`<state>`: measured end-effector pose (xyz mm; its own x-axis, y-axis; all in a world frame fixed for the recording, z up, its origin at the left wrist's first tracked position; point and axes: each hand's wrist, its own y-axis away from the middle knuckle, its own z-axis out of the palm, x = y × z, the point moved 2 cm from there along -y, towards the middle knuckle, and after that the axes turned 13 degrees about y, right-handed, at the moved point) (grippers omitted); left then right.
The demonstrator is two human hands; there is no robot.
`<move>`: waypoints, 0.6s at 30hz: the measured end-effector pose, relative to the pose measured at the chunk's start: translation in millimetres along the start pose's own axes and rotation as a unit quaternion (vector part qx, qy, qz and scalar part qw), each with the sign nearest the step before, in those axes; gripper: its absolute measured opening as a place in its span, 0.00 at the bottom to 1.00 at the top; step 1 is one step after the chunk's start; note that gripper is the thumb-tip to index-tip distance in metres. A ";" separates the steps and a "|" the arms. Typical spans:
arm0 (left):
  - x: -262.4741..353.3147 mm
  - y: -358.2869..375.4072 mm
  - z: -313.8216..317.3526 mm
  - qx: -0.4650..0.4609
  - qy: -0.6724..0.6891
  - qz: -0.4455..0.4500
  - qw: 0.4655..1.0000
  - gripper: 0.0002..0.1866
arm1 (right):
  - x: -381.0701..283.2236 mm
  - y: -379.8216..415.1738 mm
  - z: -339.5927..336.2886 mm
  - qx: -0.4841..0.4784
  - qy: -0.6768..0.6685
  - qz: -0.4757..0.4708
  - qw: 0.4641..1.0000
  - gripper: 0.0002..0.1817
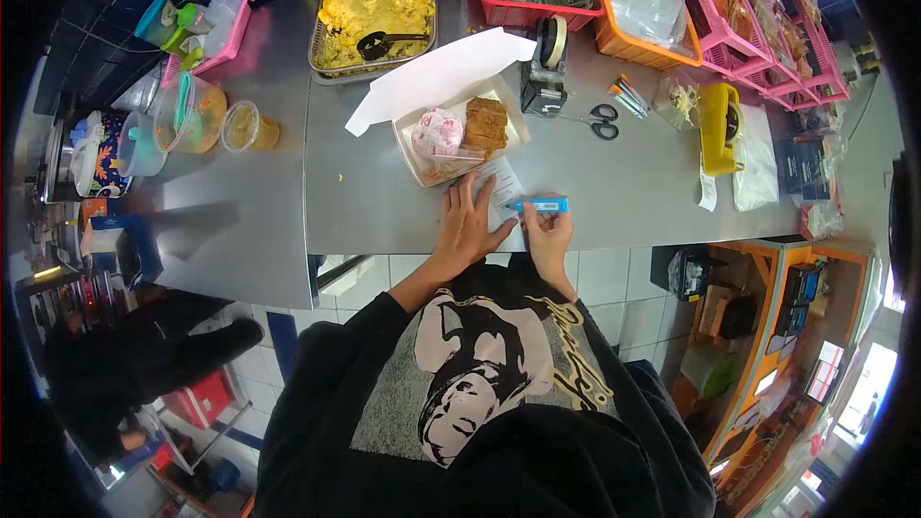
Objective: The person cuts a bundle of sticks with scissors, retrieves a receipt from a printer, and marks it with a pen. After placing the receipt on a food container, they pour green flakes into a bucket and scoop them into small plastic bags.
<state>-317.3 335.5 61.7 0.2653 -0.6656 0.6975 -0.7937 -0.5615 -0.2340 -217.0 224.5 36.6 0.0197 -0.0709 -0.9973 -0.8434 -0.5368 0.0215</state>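
Observation:
My right hand [547, 238] grips a blue highlighter [550, 204], its tip over a white printed slip [501, 178] at the counter's front edge. On that slip my left hand [464, 226] lies flat with its fingers spread, close to the near side of a white food box [413, 155]. The box's lid [436, 79] is folded back. Inside sit a round bundle in white paper with red print [436, 132] and a brown piece of food [486, 125]. A small clear packet lies along the near side of the box.
Behind the box stand a tray of yellow food [376, 0] with a black spoon and a black tape dispenser [544, 91]. Scissors [604, 122], pens [628, 96] and a yellow tape dispenser [715, 129] lie right. Plastic tubs [192, 115] stand left. Another person [134, 355] is at lower left.

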 end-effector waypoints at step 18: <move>2.3 -0.3 0.0 -0.025 -0.015 0.001 1.000 0.41 | -0.9 2.9 -3.5 0.033 0.029 0.017 0.999 0.10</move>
<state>-316.5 334.2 63.3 0.2797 -0.6816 0.6761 -0.8203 -0.5356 -0.2007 -217.6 220.0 37.8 0.0195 -0.1388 -0.9901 -0.8776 -0.4769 0.0496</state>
